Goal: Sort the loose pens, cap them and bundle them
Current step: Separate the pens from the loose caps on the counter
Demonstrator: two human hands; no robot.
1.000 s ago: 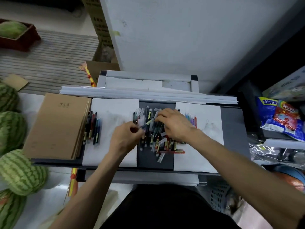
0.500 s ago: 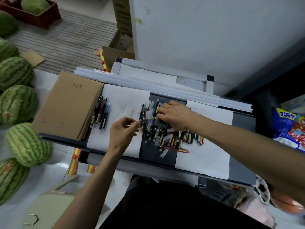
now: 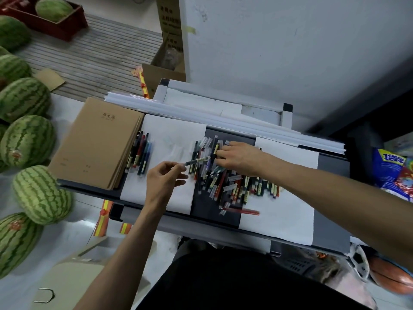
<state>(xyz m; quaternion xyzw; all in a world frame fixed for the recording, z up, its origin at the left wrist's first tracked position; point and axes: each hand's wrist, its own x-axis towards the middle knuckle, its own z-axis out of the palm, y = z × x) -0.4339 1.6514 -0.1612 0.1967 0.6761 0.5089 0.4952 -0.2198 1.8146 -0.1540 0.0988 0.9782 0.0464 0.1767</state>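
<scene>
A dark gray table [image 3: 331, 168] stands by a white wall [image 3: 290, 52]. Two white paper sheets lie on it, a left sheet [image 3: 172, 135] and a right sheet [image 3: 286, 213], with a dark strip of table between them. The pile of loose pens [image 3: 223, 184] lies on that strip and spills onto the right sheet. Clear caps are mixed in with it. One red pen [image 3: 244, 211] lies a little apart at the near edge of the pile.

The left hand [image 3: 164, 179] is over the left sheet. Its thumb and fingertips pinch one end of a dark pen [image 3: 197, 161], and the other end points at the pile. The right hand [image 3: 240, 156] rests on the far side of the pile with its fingers bent down among the pens. It is not clear if they grip one.

A small row of pens [image 3: 140, 153] lies side by side on the left sheet, just beside a stack of brown notebooks [image 3: 96, 142]. Striped watermelons [image 3: 31, 139] sit on the floor to the left. A blue snack bag [image 3: 391, 168] is on the right.
</scene>
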